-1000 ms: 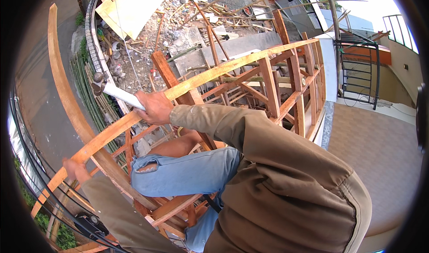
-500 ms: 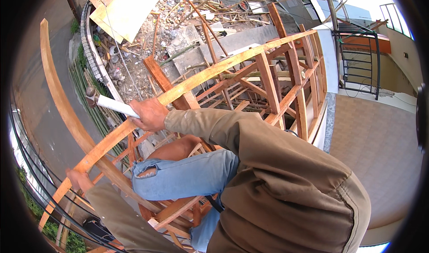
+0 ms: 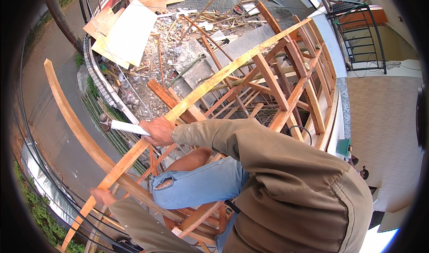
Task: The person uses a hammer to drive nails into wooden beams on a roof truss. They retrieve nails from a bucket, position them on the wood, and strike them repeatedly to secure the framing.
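A long, pale wooden batten (image 3: 223, 73) runs diagonally across the timber frame, from the lower left to the upper right. Toward its lower-left end, my left hand (image 3: 103, 196) is closed around it, the fingers partly hidden. Farther up, my right hand (image 3: 159, 130) grips a hammer (image 3: 127, 127) by its white handle and rests against the batten. The hammer's metal head points left, clear of the wood. Another long beam (image 3: 80, 128) crosses under the batten between my hands and juts out to the far left.
Upright posts and rails (image 3: 272, 85) form an open frame around my bent leg (image 3: 196, 181). Far below lie rubble (image 3: 174, 52), pale plywood sheets (image 3: 129, 31) and bamboo poles (image 3: 103, 119). Black cables (image 3: 49, 188) pass at left. A black metal railing (image 3: 357, 38) stands at upper right.
The view has shifted, so hands, batten and hammer appear lower and farther right. Both hands keep their holds. A green object and part of a person now show at the right.
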`<action>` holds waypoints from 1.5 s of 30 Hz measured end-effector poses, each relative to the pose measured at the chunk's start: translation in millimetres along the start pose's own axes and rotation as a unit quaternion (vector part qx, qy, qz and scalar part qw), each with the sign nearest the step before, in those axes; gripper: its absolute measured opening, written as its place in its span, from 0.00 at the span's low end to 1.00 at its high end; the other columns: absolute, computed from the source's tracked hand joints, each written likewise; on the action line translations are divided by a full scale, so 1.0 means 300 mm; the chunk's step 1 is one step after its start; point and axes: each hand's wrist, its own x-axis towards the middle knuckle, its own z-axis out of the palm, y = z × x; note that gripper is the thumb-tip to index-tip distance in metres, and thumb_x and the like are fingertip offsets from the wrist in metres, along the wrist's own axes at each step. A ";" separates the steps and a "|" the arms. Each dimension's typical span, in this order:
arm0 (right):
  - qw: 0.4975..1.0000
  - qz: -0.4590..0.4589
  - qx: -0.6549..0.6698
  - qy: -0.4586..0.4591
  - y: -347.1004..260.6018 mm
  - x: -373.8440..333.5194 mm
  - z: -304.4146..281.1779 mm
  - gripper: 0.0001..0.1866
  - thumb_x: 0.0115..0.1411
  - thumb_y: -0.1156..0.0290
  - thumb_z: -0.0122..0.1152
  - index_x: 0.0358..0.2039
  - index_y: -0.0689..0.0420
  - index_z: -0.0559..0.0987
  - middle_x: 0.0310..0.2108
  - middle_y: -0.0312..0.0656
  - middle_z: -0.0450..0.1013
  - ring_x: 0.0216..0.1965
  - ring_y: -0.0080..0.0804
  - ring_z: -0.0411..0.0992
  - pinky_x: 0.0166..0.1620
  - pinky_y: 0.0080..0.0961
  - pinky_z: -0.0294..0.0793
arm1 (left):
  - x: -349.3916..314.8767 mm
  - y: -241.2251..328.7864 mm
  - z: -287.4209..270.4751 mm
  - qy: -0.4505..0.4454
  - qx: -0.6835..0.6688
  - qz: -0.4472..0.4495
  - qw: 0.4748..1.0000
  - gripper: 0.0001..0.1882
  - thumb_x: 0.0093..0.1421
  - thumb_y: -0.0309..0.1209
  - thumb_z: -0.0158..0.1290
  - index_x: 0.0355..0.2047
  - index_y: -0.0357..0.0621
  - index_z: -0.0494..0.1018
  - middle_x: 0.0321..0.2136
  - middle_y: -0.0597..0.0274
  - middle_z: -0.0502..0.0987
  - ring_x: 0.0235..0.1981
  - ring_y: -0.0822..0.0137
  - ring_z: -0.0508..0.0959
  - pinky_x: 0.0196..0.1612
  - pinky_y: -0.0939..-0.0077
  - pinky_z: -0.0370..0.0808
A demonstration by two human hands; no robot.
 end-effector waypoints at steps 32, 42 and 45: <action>0.994 -0.020 -0.022 -0.101 -0.052 -0.006 -0.055 0.31 0.53 0.51 0.72 0.44 0.58 0.68 0.29 0.47 0.78 0.34 0.52 0.78 0.37 0.47 0.72 | -0.029 -0.776 -0.634 -0.400 0.200 0.269 0.853 0.44 0.67 0.65 0.39 0.57 0.31 0.72 0.47 0.41 0.79 0.45 0.53 0.79 0.48 0.59 0.75; 0.994 -0.027 -0.054 -0.086 -0.027 0.002 -0.043 0.30 0.53 0.50 0.72 0.41 0.58 0.67 0.29 0.50 0.78 0.32 0.56 0.78 0.35 0.49 0.74 | -0.317 -0.729 -0.677 -0.379 0.084 0.064 0.920 0.35 0.67 0.51 0.51 0.43 0.18 0.75 0.35 0.45 0.82 0.33 0.57 0.82 0.32 0.63 0.78; 0.996 -0.022 -0.066 -0.058 -0.020 -0.004 -0.051 0.31 0.53 0.47 0.71 0.42 0.57 0.68 0.28 0.50 0.78 0.32 0.56 0.78 0.35 0.50 0.74 | -0.191 -0.765 -0.656 -0.278 0.256 0.176 0.909 0.38 0.64 0.55 0.52 0.41 0.19 0.77 0.35 0.38 0.82 0.36 0.48 0.83 0.38 0.56 0.78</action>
